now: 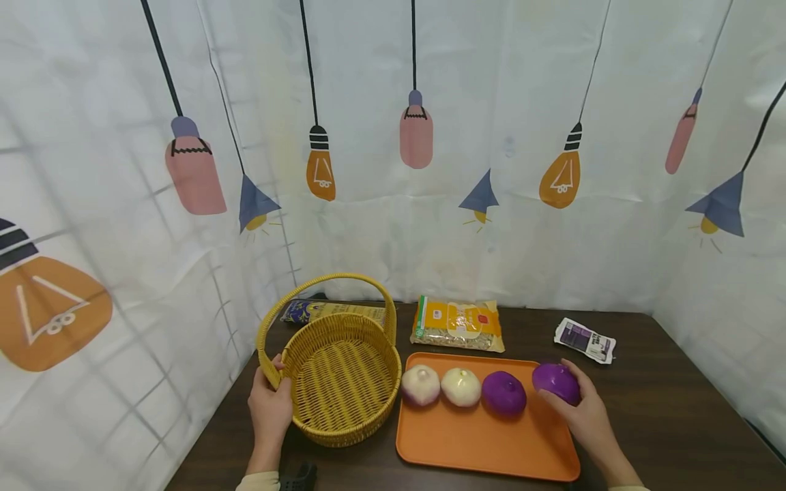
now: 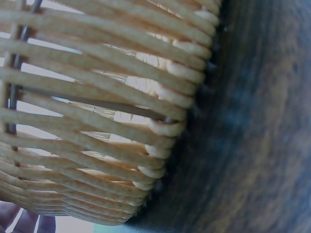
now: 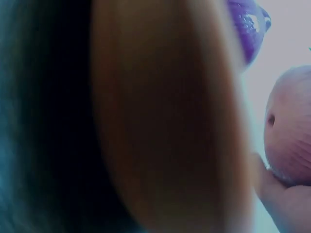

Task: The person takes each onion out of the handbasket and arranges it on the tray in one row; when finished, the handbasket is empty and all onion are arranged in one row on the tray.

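Note:
My left hand [image 1: 270, 402] grips the yellow woven basket [image 1: 344, 436] at its left side, where the tall handle meets the rim. In the left wrist view the basket's woven wall [image 2: 97, 111] fills most of the picture, with fingertips [image 2: 29, 223] at the lower left. Over the right end of the orange tray [image 1: 473, 447], my right hand [image 1: 583, 409] holds a purple onion [image 1: 555, 382]. Its thumb and the onion's underside [image 3: 294, 126] show in the right wrist view. Along the tray lie another purple onion [image 1: 503, 393], a white onion [image 1: 461, 387] and a pinkish-white one [image 1: 420, 384].
Behind the tray lies a yellow-and-clear bag of grain [image 1: 457, 324]. A blue-and-yellow packet [image 1: 319, 310] sits behind the basket, partly hidden by it. To the right rests a small white-and-purple packet [image 1: 585, 339] on the dark wooden table [image 1: 669, 409]. A printed curtain [image 1: 368, 239] surrounds the table.

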Action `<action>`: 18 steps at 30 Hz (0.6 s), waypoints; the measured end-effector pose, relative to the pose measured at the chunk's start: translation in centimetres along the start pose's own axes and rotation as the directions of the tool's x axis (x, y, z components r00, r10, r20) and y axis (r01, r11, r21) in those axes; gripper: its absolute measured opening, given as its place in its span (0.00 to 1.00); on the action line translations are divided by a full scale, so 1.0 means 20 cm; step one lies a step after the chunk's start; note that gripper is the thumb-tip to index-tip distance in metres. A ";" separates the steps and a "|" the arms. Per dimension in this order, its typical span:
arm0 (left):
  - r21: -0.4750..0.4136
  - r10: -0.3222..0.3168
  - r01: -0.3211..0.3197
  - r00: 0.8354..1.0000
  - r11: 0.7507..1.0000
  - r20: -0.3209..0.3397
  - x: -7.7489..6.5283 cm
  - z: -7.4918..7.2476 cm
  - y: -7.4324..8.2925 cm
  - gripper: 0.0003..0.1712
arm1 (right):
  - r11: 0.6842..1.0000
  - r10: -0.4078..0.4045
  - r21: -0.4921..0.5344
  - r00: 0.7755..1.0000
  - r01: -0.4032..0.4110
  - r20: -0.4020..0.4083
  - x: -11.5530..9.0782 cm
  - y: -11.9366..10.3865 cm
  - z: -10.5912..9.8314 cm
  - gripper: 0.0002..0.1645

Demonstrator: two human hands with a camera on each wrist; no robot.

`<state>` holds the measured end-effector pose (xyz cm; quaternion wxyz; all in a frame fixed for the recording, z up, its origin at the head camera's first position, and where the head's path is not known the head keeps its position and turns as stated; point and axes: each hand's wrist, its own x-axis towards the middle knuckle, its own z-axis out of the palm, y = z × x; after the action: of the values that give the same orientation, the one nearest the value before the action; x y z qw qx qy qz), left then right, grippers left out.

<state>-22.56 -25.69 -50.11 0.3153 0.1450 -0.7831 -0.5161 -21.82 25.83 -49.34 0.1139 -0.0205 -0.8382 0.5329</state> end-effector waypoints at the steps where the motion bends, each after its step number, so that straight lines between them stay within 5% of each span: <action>1: -0.001 0.000 0.000 1.000 1.000 0.001 0.00 0.00 0.00 0.13 | 1.000 0.005 -0.003 1.000 -0.005 -0.005 0.00 0.01 0.00 0.50; 18: -0.009 -0.004 0.004 1.000 1.000 0.007 0.00 0.00 0.01 0.13 | 0.993 0.016 -0.119 1.000 -0.012 0.027 0.01 0.08 -0.01 0.55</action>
<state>-22.48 -25.64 -49.95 0.3121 0.1433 -0.7815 -0.5209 -22.17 26.76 -50.69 0.0969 -0.0257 -0.8699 0.4830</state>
